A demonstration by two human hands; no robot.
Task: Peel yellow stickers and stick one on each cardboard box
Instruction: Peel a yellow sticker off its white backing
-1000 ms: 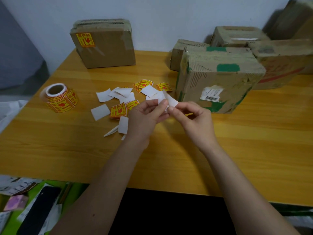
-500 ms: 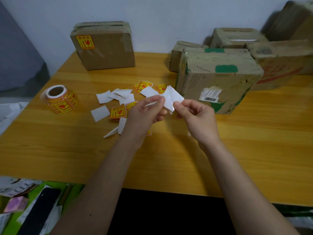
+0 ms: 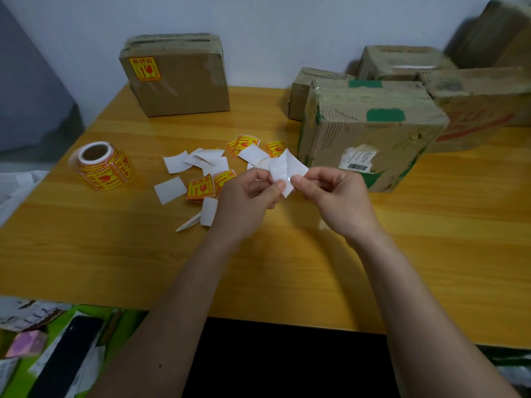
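Left hand [image 3: 247,196] and right hand [image 3: 330,196] both pinch the white-backed square sticker [image 3: 286,170] (half-peeled, seemingly); a careless pull could curl it onto itself.

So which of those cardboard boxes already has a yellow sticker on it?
Only the lone box at the back left: a yellow sticker sits at its upper left corner. The boxes clustered on the right, including the nearest one, show none.

Rightmost boxes [image 3: 497,33] blurred, edge-cropped
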